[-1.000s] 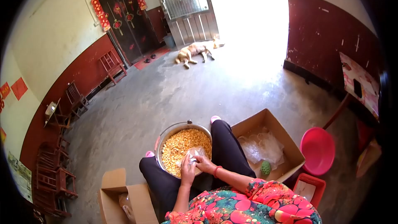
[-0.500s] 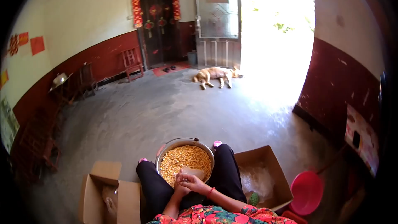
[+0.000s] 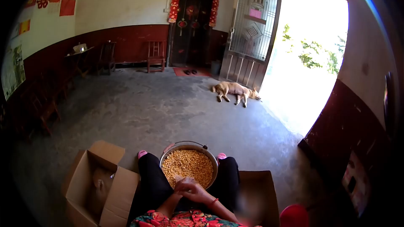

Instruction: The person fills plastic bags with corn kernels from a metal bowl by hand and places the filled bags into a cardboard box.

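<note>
Between my knees stands a metal bucket (image 3: 215, 166) with a wire handle, filled with yellow corn kernels (image 3: 188, 162). My left hand (image 3: 181, 186) and my right hand (image 3: 194, 192) are pressed together over the bucket's near rim. Both sets of fingers are closed, with the right hand partly covering the left. A pale, blurry patch shows at the fingertips; I cannot tell what it is. A red band circles my right wrist.
An open cardboard box (image 3: 120, 197) with clear plastic inside is at my left. Another box (image 3: 263, 185) and a red basin (image 3: 294, 215) are at my right. A dog (image 3: 233, 89) lies near the open door (image 3: 252, 29). Wooden chairs (image 3: 156, 54) line the wall.
My view has tilted up and turned left. The hands stay together over the bucket; the translucent, bag-like shape beyond them no longer shows clearly.
</note>
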The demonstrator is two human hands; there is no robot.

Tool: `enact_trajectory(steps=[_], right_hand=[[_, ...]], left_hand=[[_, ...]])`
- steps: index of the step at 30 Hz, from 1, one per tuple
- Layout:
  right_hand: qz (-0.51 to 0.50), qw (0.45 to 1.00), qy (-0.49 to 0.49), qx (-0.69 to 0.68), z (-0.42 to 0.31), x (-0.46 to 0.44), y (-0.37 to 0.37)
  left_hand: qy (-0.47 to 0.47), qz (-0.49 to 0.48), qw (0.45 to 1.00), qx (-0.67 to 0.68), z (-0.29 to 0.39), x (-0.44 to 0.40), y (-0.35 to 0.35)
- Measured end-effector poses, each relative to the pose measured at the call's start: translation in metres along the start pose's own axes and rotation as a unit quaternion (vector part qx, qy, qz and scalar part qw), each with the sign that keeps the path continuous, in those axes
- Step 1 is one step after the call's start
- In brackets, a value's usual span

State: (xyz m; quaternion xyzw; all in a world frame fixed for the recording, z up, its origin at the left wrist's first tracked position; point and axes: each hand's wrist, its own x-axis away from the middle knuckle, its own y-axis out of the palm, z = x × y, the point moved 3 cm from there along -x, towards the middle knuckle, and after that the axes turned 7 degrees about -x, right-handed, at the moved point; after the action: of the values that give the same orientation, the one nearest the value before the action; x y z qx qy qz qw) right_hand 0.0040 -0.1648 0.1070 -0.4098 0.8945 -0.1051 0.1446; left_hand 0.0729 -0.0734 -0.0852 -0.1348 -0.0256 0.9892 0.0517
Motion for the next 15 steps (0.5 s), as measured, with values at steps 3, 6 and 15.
enact_trajectory(steps=[3, 6, 15], right_hand=[[0.135, 0.99, 0.044, 0.016, 0.022, 0.006, -0.024], [0.218, 0.965, 0.129, 0.075, 0.064, 0.017, -0.051], [0.087, 0.933, 0.17, 0.305, 0.142, 0.021, -0.015]], left_hand=[[-0.027, 0.134, 0.983, -0.12, -0.035, 0.0, -0.009], [-0.022, 0.171, 0.958, -0.228, 0.001, 0.002, -0.012], [0.053, 0.119, 0.962, -0.241, 0.1, 0.004, 0.002]])
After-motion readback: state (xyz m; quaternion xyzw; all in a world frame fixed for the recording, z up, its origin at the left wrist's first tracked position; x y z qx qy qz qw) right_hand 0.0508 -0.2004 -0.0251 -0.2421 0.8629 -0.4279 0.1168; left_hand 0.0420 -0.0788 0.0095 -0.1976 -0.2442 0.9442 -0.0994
